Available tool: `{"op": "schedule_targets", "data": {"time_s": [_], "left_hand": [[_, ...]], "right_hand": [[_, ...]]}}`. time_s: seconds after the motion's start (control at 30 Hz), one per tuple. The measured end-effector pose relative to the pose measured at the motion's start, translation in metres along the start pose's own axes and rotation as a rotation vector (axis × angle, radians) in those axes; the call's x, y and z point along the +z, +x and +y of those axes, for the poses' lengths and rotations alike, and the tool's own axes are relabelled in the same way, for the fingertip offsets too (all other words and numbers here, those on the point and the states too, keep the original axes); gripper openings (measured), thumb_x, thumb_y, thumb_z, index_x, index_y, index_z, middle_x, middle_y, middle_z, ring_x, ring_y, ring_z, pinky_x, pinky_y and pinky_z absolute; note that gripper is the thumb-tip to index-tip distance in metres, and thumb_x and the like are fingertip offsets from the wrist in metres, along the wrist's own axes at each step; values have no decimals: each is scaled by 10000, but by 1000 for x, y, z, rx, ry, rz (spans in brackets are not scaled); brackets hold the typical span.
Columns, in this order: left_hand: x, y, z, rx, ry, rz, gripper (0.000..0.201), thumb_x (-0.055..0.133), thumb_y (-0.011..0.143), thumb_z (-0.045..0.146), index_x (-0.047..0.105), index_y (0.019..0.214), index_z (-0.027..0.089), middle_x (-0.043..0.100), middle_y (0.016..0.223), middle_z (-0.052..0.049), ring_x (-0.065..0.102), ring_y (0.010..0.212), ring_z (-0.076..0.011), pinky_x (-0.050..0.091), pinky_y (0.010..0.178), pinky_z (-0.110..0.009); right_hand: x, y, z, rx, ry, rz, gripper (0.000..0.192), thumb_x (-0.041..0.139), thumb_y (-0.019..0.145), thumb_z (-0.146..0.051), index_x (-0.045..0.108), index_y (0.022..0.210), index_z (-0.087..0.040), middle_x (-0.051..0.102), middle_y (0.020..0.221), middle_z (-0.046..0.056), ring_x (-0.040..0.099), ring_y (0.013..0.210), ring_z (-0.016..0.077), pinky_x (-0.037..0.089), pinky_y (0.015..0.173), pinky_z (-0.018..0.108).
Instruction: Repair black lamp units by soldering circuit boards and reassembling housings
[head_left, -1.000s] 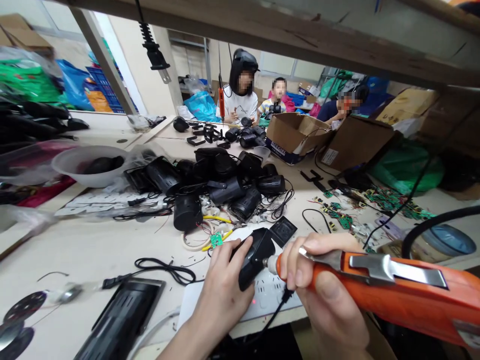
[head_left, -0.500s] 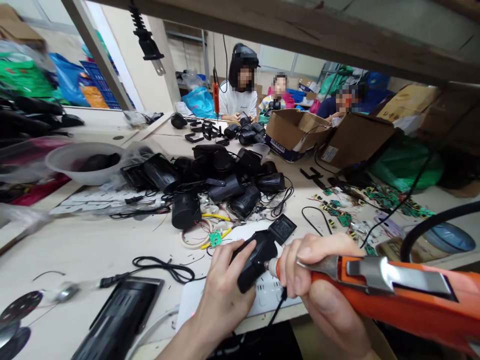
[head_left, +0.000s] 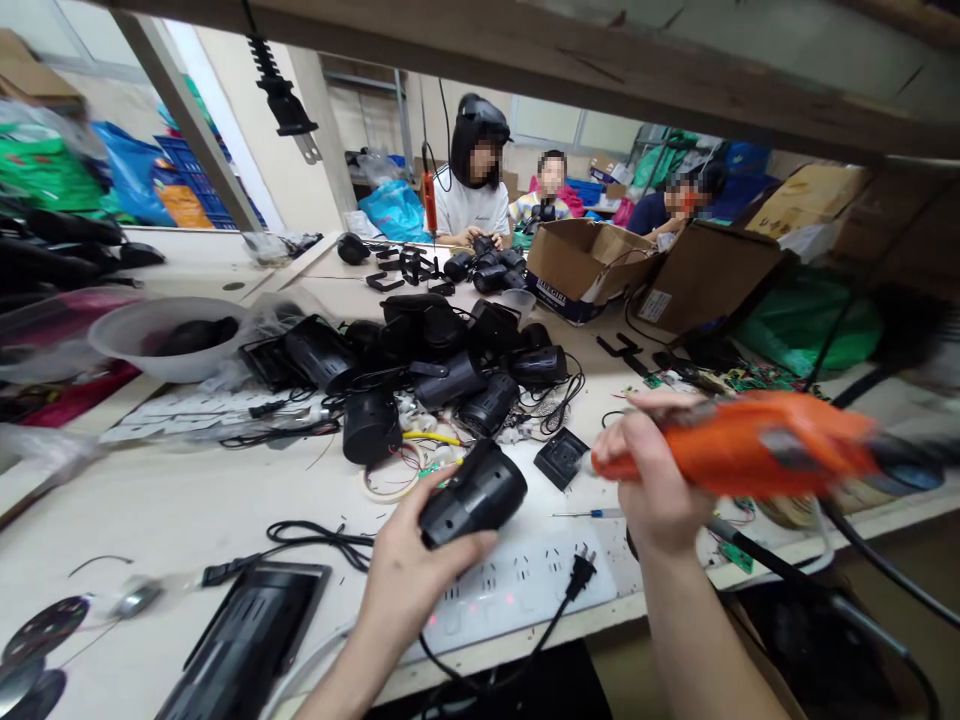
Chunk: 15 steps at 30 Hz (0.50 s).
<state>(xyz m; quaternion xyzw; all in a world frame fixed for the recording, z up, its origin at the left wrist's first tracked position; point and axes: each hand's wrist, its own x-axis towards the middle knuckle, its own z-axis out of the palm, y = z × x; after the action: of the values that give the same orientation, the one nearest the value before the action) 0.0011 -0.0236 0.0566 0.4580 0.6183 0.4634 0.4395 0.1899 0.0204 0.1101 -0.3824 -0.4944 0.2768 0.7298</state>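
My left hand (head_left: 409,580) grips a black cylindrical housing (head_left: 474,493) just above a white power strip (head_left: 517,592) at the near edge of the workbench. My right hand (head_left: 651,470) holds an orange electric screwdriver (head_left: 750,440), blurred, raised to the right and apart from the housing. Its black cable (head_left: 870,570) trails off to the right. A small black square part (head_left: 561,458) lies on the bench between the two hands, and a thin blue-handled screwdriver (head_left: 592,513) lies beside it.
A pile of black housings and wires (head_left: 442,365) fills mid-bench. White bowl (head_left: 161,335) at left, black flat panel (head_left: 240,635) near left, green circuit boards (head_left: 750,380) at right, cardboard boxes (head_left: 592,265) behind. Three people sit at the far end; a wooden shelf (head_left: 570,60) hangs overhead.
The right hand pulled the orange screwdriver off the housing and swung it up to the right. The left hand turned the housing and shifted it slightly left.
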Motion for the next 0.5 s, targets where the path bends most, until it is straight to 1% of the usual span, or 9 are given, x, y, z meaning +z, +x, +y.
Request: {"op": "schedule_targets", "data": {"time_s": [0.07,0.13,0.2,0.27,0.33,0.37,0.43,0.47,0.5], "left_hand": [[-5,-4,12,-193,-293,0,656,805,596,349,635,1225,272,690,1148,-43,639,1024,-287,492,858,-345],[-6,-10,21,-317,-512,-50,676,777,623,338,605,1275,297,681,1214,-31,654,1038,-267,505,821,-309],[-4,-17,27,-379,-607,-92,706,786,618,325,594,1296,294,687,1217,-34,663,1039,-262,514,809,-295],[-1,-22,30,-398,-646,-116,729,796,624,340,576,1317,297,703,1183,-38,673,1020,-262,521,805,-299],[3,-26,32,-384,-662,-126,736,797,642,377,555,1333,309,695,1191,-37,670,1025,-266,523,824,-312],[7,-28,32,-357,-657,-133,735,797,647,400,553,1334,310,679,1221,-39,657,1053,-272,517,856,-321],[17,-36,31,-255,-601,-184,723,801,644,445,576,1314,295,634,1286,-52,607,1141,-296,482,951,-344],[24,-42,31,-189,-545,-246,720,811,627,463,599,1293,290,614,1306,-58,577,1179,-312,456,994,-361],[32,-51,32,-118,-478,-336,726,827,600,473,620,1272,295,599,1312,-62,555,1199,-326,434,1022,-382]], "right_hand": [[-6,21,28,-6,-291,186,397,754,754,-460,566,996,-208,590,663,-28,571,527,170,481,531,314],[-18,38,52,13,-583,238,546,739,718,-551,574,1064,-163,618,719,20,621,633,225,509,648,376],[-31,45,62,57,-756,199,601,667,747,-621,573,1096,-142,644,784,72,643,732,272,508,755,440],[-43,37,57,67,-810,91,651,624,776,-651,558,1180,-145,656,969,139,639,911,313,487,865,491],[-52,12,40,60,-756,-3,717,634,788,-651,502,1309,-176,586,1207,181,583,1105,330,454,958,513],[-55,-6,29,95,-691,-45,739,635,802,-645,464,1367,-201,544,1282,184,559,1163,327,450,977,513],[-58,-49,6,300,-373,-217,829,620,819,-661,322,1475,-250,530,1331,178,603,1135,302,508,927,484],[-60,-70,-4,439,-185,-312,918,620,788,-707,252,1504,-265,522,1357,183,619,1126,311,529,904,484],[-63,-89,-14,511,-48,-280,1018,641,714,-768,230,1508,-283,546,1344,175,636,1100,319,551,869,477]]}}
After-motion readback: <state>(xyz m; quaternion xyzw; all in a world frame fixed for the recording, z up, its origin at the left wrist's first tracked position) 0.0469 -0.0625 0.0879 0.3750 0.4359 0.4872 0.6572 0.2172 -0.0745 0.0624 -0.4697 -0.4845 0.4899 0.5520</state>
